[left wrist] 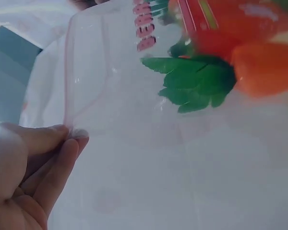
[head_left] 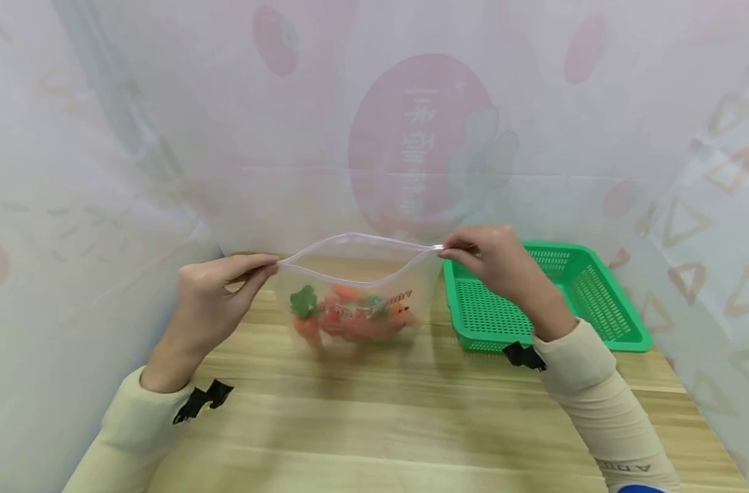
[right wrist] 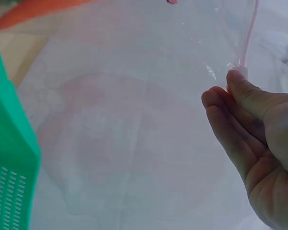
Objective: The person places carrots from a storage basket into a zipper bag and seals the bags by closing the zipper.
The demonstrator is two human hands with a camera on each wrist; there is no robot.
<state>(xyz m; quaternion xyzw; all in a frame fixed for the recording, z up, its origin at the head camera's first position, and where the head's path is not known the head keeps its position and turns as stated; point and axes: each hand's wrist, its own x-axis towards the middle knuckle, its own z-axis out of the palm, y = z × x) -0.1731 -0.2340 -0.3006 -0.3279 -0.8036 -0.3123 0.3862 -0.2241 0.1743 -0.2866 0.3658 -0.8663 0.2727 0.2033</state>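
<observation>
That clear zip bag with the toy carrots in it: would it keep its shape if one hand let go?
Probably not. The zip bag looks like thin, floppy film; its open mouth sags between the left hand and right hand. The toy carrots pool at the bottom, so it would likely swing toward whichever corner stays pinched. The glossy film may also be slippery.

zip bag (head_left: 356, 287): clear glossy plastic | basket (head_left: 602, 308): green perforated plastic | table (head_left: 374, 418): matt wood

The red lettering on the zip bag (head_left: 356, 301) is too blurred to read.
</observation>
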